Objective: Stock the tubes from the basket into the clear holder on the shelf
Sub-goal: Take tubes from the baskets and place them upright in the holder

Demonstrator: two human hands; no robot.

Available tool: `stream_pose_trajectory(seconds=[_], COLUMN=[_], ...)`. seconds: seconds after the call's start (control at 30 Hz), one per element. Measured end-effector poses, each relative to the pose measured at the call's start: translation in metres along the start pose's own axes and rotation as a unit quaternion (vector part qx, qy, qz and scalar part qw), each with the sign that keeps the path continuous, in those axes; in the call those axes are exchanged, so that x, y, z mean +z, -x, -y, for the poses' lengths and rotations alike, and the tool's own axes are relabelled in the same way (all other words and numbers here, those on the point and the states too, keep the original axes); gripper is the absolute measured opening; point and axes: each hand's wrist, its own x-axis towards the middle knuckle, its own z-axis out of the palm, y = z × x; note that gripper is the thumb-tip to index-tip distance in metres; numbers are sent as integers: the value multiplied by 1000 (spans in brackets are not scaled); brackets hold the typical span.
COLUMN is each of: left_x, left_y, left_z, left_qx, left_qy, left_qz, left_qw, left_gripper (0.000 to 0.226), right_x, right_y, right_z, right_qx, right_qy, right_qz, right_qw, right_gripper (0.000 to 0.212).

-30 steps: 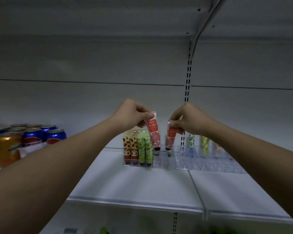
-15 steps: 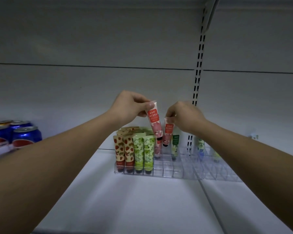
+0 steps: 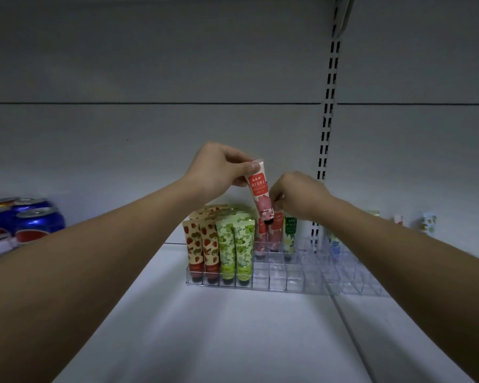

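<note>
A pink peach-print tube (image 3: 260, 194) hung cap-down above the clear holder (image 3: 288, 275) on the shelf (image 3: 233, 335), pinched at its crimped end by the left hand (image 3: 219, 168); the right hand (image 3: 299, 197) gripped a second tube (largely hidden) in the holder's back row.

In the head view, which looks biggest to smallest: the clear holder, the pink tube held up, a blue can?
1. clear holder
2. blue can, though it sits nearer the frame's edge, so unsure
3. pink tube in the left hand
</note>
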Motion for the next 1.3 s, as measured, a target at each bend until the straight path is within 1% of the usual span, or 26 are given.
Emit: stream_pose_trajectory(seconds=[0.1,0.23,0.3,0.37,0.47,0.57,0.73,0.8,0.9,0.97,1.13,1.3], left_x=[2,3,4,5,9,14,23,25,29,33,46,58], left_y=[1,4,5,7,10,14,22,25,27,27,25,21], left_z=[-1,-2,-7,-13,-21,-27,-29,-30,-30,-28,-18,-11], left_qx=[-4,-15,-19,-23,-36,-48,-51,-50,-51,-52,-61,-68], left_qy=[-1,-18,-25,-35,-66,-96,-177,-197,-225,-243,-284,-304], left_qz=[-9,-12,-15,-18,-13,-4,4,-6,-14,-19,-36,-34], left_qw=[1000,1000,999,999,997,994,983,979,973,968,956,950], left_gripper=[4,11,12,15,17,15,11,9,13,14,14,16], right_x=[15,14,8,1,-4,-1,17,26,39,47,56,56], right_y=[5,10,17,28,52,82,130,147,169,181,190,191], right_z=[-1,0,1,1,5,15,33,38,39,38,40,40], right_qx=[26,39,52,70,76,67,3,-10,-11,-22,-18,-16], right_qy=[-15,-42,-70,-88,-91,-115,-158,-183,-189,-173,-150,-151], right_qz=[-1,13,-3,-37,-53,-21,55,86,145,169,196,195], right_qw=[1000,998,996,993,991,991,986,979,971,970,969,969], right_gripper=[12,12,20,28,26,19,15,22,52,62,66,66])
